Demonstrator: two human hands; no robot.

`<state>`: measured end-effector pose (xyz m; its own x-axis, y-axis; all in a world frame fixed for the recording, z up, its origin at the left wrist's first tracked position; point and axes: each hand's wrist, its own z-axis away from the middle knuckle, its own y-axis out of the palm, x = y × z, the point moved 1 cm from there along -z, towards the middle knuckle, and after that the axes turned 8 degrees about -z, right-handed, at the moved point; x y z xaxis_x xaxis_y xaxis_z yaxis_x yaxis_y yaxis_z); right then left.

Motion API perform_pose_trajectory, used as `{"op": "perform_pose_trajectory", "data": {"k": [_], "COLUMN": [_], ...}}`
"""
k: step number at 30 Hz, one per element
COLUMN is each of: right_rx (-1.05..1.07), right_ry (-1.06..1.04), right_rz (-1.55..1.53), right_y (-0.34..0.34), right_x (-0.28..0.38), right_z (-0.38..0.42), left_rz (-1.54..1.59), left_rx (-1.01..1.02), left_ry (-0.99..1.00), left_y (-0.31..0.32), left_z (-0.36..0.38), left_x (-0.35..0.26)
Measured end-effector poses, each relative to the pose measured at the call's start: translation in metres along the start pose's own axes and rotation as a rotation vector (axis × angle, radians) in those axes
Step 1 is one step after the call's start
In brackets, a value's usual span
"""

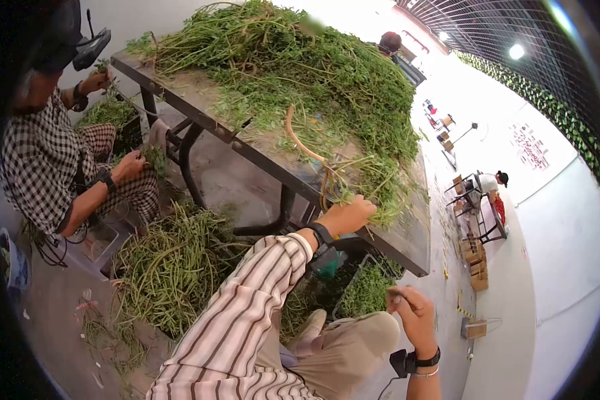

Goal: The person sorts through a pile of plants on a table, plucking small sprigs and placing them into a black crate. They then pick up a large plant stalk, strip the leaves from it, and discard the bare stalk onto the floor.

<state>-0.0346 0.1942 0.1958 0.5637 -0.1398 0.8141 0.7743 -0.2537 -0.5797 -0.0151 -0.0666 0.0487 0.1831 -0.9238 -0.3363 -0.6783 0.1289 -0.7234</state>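
Nearest, at lower right of the frame: right hand [413, 312], loosely curled, fingertips pinched together near a small sprig or nothing at all, too small to tell; black wristband below it. Hangs over the lap, apart from the desk, just right of a crate of picked greens [367, 292] under the desk edge.

Further up, centre of the frame: left hand [349, 217], striped sleeve stretched out behind it, closed on a bunch of leafy stems [373, 183] at the near edge of the desk [413, 237]. Bunch touching the hand, running up and away from the knuckles toward the upper left, long axis roughly along the arm's reach. Left hand plainly the nearer to the greens; right well apart and lower.

Beyond, spread over most of the desk top: large heap of green herb stems [293, 60], one thick orange-brown stalk [300, 140] curving through it toward the gripped bunch.

On the floor at lower left: pile of stripped stalks [173, 267].

Far left: another person in a checked shirt [40, 160], seated, own hands busy with greens.

Far right background: a person at a small stand [493, 180].
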Motion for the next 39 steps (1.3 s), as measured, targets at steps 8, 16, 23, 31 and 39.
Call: {"op": "perform_pose_trajectory", "data": {"k": [8,16,23,31,39], "right_rx": [-0.065,-0.336,-0.422,-0.446,-0.468], "right_ry": [-0.212,-0.269,-0.191,0.008,0.045], "right_rz": [-0.135,-0.741,-1.059,-0.962,-0.974], "right_y": [0.002,-0.021,-0.036,-0.022,-0.001], "right_x": [0.039,0.005,-0.056,-0.133,-0.13], "right_z": [-0.063,-0.101,-0.133,-0.157,-0.144], "left_rz": [-0.042,-0.05,-0.098,-0.042,-0.048], "left_rx": [-0.015,0.006,-0.037,-0.044,-0.122], "left_ry": [0.012,0.02,0.061,0.071,0.084], "left_y": [-0.006,-0.011,-0.014,-0.018,-0.019], "left_z": [-0.002,-0.001,-0.002,0.0,-0.003], "left_x": [-0.002,-0.005,-0.005,-0.006,-0.01]}}
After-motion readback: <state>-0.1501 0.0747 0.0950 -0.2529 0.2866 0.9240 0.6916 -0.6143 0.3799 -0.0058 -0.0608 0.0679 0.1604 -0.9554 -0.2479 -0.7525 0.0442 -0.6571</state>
